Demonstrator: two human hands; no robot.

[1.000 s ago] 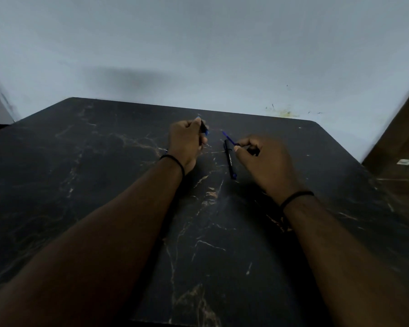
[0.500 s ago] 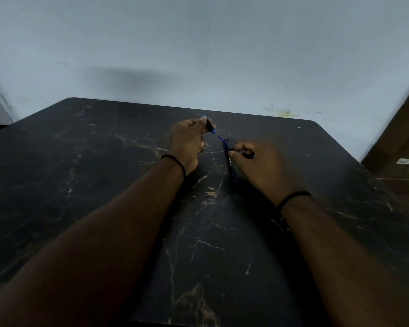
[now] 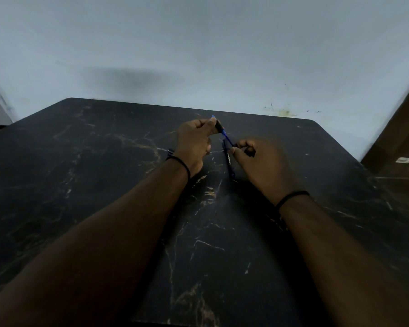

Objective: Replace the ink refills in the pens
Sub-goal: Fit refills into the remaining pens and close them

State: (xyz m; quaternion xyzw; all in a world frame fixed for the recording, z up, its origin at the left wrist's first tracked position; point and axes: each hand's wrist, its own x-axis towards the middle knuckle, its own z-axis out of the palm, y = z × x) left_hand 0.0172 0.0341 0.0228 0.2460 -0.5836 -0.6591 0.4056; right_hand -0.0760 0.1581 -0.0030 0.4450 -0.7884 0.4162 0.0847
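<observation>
My left hand (image 3: 194, 142) is closed around a black pen barrel (image 3: 218, 125) with a blue end, held above the far middle of the table. A thin blue ink refill (image 3: 229, 139) runs from the barrel's open end down to my right hand (image 3: 260, 161), whose thumb and forefinger pinch its lower end. A second black pen (image 3: 228, 160) with a blue tip lies flat on the table between my hands, partly under the refill. How deep the refill sits in the barrel is hidden.
The black marble table (image 3: 104, 185) has gold veins and ends near a pale wall (image 3: 198, 55). A small dark-blue piece (image 3: 170, 151) lies beside my left wrist. A brown wooden surface (image 3: 401, 149) stands at the right.
My hands have come together. The refill in my right hand now meets the barrel in my left hand, and the left hand has risen slightly and tilted the barrel toward it.
</observation>
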